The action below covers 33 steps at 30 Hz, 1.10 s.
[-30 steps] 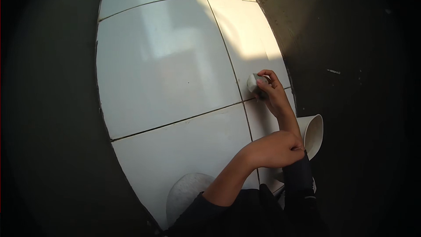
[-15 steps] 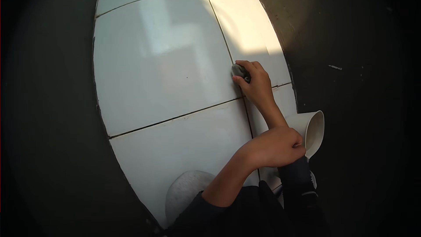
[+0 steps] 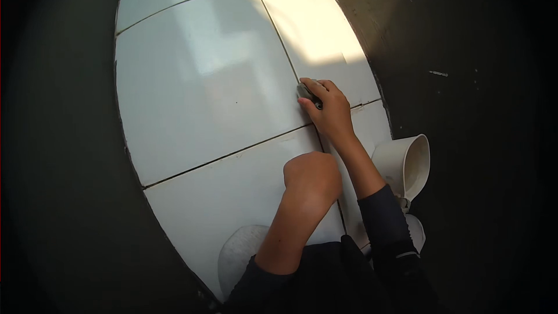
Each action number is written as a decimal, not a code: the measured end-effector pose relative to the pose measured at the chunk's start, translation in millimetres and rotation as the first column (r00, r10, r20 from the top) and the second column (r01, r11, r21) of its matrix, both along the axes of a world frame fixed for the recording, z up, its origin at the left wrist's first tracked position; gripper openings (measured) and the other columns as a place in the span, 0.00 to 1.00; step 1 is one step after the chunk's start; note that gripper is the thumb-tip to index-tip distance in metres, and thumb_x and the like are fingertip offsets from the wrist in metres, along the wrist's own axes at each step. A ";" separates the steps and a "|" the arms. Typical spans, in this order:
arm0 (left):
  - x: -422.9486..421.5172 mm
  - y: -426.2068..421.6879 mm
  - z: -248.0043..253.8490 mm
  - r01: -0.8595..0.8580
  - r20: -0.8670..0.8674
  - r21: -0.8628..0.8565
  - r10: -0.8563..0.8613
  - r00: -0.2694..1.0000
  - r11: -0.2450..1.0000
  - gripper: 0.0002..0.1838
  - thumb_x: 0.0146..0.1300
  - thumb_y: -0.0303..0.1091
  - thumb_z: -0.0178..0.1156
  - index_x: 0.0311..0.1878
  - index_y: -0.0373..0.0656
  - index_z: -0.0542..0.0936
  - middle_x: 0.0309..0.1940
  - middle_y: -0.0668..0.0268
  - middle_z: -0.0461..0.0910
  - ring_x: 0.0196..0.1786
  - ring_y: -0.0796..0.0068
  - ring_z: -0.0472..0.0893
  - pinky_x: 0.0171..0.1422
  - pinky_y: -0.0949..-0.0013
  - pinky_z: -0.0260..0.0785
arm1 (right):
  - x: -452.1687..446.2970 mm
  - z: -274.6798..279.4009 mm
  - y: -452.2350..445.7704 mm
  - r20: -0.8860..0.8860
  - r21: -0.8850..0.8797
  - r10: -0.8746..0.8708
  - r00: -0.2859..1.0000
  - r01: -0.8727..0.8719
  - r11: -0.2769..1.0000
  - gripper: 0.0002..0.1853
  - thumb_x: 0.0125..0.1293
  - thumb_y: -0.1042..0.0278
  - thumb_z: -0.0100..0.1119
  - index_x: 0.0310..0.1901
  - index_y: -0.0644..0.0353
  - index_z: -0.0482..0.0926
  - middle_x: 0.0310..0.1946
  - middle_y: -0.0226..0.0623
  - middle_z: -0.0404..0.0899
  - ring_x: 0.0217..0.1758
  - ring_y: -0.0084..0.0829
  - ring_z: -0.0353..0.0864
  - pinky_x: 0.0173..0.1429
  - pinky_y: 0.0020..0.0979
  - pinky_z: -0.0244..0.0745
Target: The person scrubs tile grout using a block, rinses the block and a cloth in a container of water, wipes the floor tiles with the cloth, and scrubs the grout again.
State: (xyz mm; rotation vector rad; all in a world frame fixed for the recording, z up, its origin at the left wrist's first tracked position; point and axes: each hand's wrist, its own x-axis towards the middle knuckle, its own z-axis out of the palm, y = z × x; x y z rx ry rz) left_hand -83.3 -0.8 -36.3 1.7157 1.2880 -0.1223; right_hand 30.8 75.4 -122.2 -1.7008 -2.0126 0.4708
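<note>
My right hand (image 3: 326,102) is closed around a small, dark grey-green rounded tool (image 3: 310,96) whose exact kind I cannot make out. A small round detail shows at its lower end. The tool rests against the thin dark joint between two glossy white tiles (image 3: 209,110), just above where joints cross. My left hand (image 3: 313,171) is bent down at the wrist over the nearer tile, left of my right forearm. The back of that hand faces me, and its fingers are hidden beneath it.
Right of my right forearm, a white plastic cup-like container (image 3: 401,160) lies tipped, mouth facing right. Behind my sleeve another pale rounded thing (image 3: 416,232) partly shows. A mottled whitish rounded shape (image 3: 239,256) sits near my left sleeve. Dark floor (image 3: 465,139) borders the tiles; sunlight crosses the far right ones.
My left hand has moved off my right forearm, left and up over the tile. My right sleeve's cuff now sits higher in view. My right hand still holds the tool at the joint.
</note>
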 end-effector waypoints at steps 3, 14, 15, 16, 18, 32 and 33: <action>1.0 1.6 -6.4 -0.002 -0.032 -0.031 0.001 0.999 1.000 0.14 0.60 0.35 0.53 0.27 0.36 0.82 0.26 0.54 0.82 0.30 0.57 0.83 0.38 0.58 0.76 | -7.2 -4.1 19.0 0.032 0.041 0.006 0.999 -0.007 0.999 0.21 0.56 0.65 0.68 0.54 0.51 0.81 0.43 0.43 0.79 0.44 0.42 0.80 0.49 0.38 0.76; 1.9 -2.0 0.7 -0.006 0.042 0.018 0.006 0.999 1.000 0.14 0.59 0.35 0.53 0.28 0.36 0.83 0.26 0.54 0.82 0.31 0.57 0.83 0.37 0.57 0.76 | -1.8 -3.6 -6.0 0.011 0.036 -0.017 1.000 0.016 0.999 0.21 0.57 0.64 0.68 0.54 0.46 0.81 0.44 0.45 0.78 0.46 0.44 0.78 0.50 0.40 0.74; 0.7 -1.9 0.0 -0.003 0.029 0.022 0.003 1.000 1.000 0.14 0.59 0.35 0.54 0.28 0.36 0.83 0.26 0.54 0.82 0.31 0.57 0.83 0.36 0.57 0.76 | -8.4 -3.9 7.7 0.008 0.033 -0.018 1.000 0.018 0.999 0.21 0.57 0.64 0.68 0.54 0.46 0.81 0.44 0.45 0.78 0.46 0.44 0.78 0.50 0.40 0.74; -0.2 -1.9 -0.2 0.001 0.017 0.026 -0.001 1.000 1.000 0.13 0.59 0.35 0.54 0.28 0.37 0.83 0.26 0.55 0.82 0.31 0.57 0.83 0.36 0.58 0.76 | -14.4 -3.9 20.6 0.018 0.020 -0.028 0.999 0.028 0.999 0.21 0.57 0.64 0.67 0.55 0.47 0.81 0.44 0.44 0.78 0.46 0.44 0.77 0.50 0.40 0.74; 0.0 -3.0 -2.3 0.010 0.018 0.036 -0.010 1.000 0.999 0.13 0.59 0.36 0.54 0.28 0.37 0.83 0.26 0.55 0.82 0.31 0.58 0.83 0.36 0.58 0.76 | -15.0 -2.1 21.0 0.030 0.010 -0.041 0.999 0.041 0.999 0.21 0.58 0.64 0.67 0.55 0.47 0.80 0.44 0.44 0.77 0.46 0.44 0.77 0.50 0.40 0.74; 3.0 -5.4 -6.0 0.000 0.028 0.069 -0.002 1.000 0.998 0.13 0.60 0.35 0.54 0.30 0.38 0.84 0.26 0.56 0.82 0.31 0.59 0.83 0.36 0.58 0.76 | -17.7 -1.4 27.2 0.111 0.031 -0.015 0.994 0.011 0.999 0.22 0.58 0.66 0.66 0.56 0.44 0.80 0.45 0.42 0.78 0.47 0.41 0.79 0.50 0.37 0.76; 3.2 -4.4 -6.5 -0.007 0.027 0.054 0.005 1.000 0.999 0.13 0.60 0.35 0.54 0.29 0.38 0.84 0.26 0.56 0.82 0.31 0.59 0.83 0.36 0.58 0.76 | -13.8 0.2 18.8 0.114 0.034 -0.012 0.993 0.008 0.999 0.22 0.58 0.66 0.66 0.56 0.44 0.80 0.45 0.42 0.78 0.47 0.41 0.79 0.50 0.37 0.76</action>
